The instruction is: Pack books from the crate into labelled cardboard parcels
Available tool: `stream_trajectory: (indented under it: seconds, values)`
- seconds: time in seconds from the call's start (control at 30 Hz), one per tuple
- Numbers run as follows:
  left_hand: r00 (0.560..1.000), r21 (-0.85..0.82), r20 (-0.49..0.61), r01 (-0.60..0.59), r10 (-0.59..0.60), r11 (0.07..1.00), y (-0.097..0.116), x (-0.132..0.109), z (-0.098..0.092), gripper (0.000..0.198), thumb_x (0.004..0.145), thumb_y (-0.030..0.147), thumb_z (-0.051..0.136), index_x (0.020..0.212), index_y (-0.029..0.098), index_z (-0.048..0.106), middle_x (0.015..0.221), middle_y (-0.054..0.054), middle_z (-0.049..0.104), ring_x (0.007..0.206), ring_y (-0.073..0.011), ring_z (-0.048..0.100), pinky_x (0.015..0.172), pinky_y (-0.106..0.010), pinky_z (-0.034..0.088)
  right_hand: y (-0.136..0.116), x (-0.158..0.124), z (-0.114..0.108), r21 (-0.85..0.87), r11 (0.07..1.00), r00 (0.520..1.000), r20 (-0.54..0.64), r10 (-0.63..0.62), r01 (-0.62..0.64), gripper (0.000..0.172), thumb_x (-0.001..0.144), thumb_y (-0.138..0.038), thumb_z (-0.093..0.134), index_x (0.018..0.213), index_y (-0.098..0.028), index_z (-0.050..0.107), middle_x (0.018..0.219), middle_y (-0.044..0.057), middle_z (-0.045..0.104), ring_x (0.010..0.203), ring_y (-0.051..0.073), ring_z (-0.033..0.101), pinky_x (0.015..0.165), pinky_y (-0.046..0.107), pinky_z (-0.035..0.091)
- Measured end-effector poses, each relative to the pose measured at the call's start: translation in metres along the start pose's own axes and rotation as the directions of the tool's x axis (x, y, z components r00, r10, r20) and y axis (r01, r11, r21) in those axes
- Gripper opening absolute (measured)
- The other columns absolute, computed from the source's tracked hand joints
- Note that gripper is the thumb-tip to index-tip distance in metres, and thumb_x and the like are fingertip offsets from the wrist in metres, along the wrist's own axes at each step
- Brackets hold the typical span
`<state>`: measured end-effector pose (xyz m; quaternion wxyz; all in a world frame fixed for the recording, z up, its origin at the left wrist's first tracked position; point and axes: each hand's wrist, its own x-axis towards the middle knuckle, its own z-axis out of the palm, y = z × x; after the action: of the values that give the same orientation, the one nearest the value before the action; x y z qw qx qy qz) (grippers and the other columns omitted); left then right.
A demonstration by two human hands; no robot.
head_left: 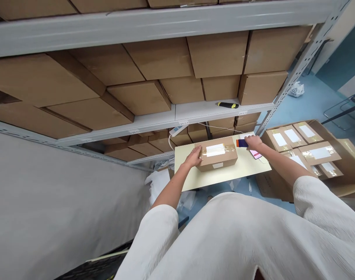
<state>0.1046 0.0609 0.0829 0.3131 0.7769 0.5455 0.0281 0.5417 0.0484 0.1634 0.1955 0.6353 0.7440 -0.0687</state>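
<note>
A taped cardboard box [230,154] with white labels on its top and side rests on a pale yellow board [195,181]. My left hand [193,156] lies against the box's left end, fingers spread over the top edge. To the right of the box, my right hand [253,142] is closed round a dark blue tool with an orange end [241,143], held a little apart from the box. A phone with a lit pink screen [256,154] lies just below my right hand, partly covered by it.
Grey shelving [154,126] full of brown boxes stands ahead, with a black-and-yellow cutter [227,105] on one shelf. A large open carton [348,171] of labelled boxes is at right. White wrapping [160,182] lies left below the board.
</note>
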Motion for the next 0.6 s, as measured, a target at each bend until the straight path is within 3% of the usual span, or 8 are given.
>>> stream_trajectory:
  seconds: [0.13, 0.2, 0.33, 0.5, 0.6]
  values:
    - [0.999, -0.04, -0.039, -0.038, 0.036, 0.998, -0.005, -0.001, 0.005, 0.103, 0.09, 0.037, 0.083, 0.177, 0.021, 0.029, 0.185, -0.018, 0.031, 0.173, -0.0373, 0.024, 0.14, -0.051, 0.026, 0.02, -0.012, -0.027, 0.194, 0.971, 0.982, -0.105, 0.159, -0.137, 0.063, 0.09, -0.069, 0.081, 0.125, -0.021, 0.062, 0.116, 0.022, 0.078, 0.106, 0.039, 0.074, 0.082, 0.041, 0.053]
    - [0.997, -0.057, -0.049, -0.066, 0.063, 0.996, -0.008, -0.002, 0.007, 0.102, 0.091, 0.038, 0.081, 0.177, 0.021, 0.03, 0.185, -0.018, 0.031, 0.173, -0.038, 0.024, 0.141, -0.053, 0.025, 0.019, -0.014, -0.044, 0.284, 0.95, 0.965, -0.181, 0.188, -0.131, 0.064, 0.094, -0.076, 0.072, 0.126, -0.022, 0.062, 0.112, 0.02, 0.078, 0.099, 0.037, 0.073, 0.078, 0.04, 0.052]
    - [0.99, -0.076, -0.073, -0.124, 0.119, 0.989, -0.011, -0.004, 0.013, 0.098, 0.092, 0.035, 0.077, 0.176, 0.019, 0.03, 0.184, -0.018, 0.033, 0.173, -0.0371, 0.026, 0.14, -0.055, 0.027, -0.015, -0.003, -0.08, 0.348, 0.937, 0.921, -0.375, 0.107, 0.033, 0.053, 0.108, -0.069, 0.05, 0.129, -0.021, 0.064, 0.11, 0.018, 0.076, 0.097, 0.036, 0.07, 0.08, 0.04, 0.052]
    - [0.976, -0.084, -0.139, -0.179, 0.166, 0.98, -0.012, -0.009, 0.022, 0.093, 0.093, 0.034, 0.074, 0.176, 0.021, 0.032, 0.18, -0.017, 0.04, 0.171, -0.0358, 0.03, 0.139, -0.056, 0.029, -0.076, 0.038, -0.119, 0.274, 0.928, 0.82, -0.57, -0.055, 0.252, 0.048, 0.114, -0.049, 0.037, 0.142, -0.017, 0.06, 0.132, 0.023, 0.07, 0.121, 0.04, 0.062, 0.102, 0.05, 0.052]
    - [0.978, -0.077, -0.123, -0.176, 0.166, 0.981, -0.011, -0.011, 0.025, 0.09, 0.094, 0.031, 0.073, 0.175, 0.022, 0.034, 0.181, -0.016, 0.038, 0.172, -0.034, 0.027, 0.138, -0.052, 0.032, -0.102, 0.07, -0.141, 0.224, 0.916, 0.769, -0.626, -0.126, 0.332, 0.049, 0.113, -0.043, 0.037, 0.149, -0.015, 0.056, 0.143, 0.024, 0.064, 0.128, 0.041, 0.057, 0.112, 0.056, 0.047]
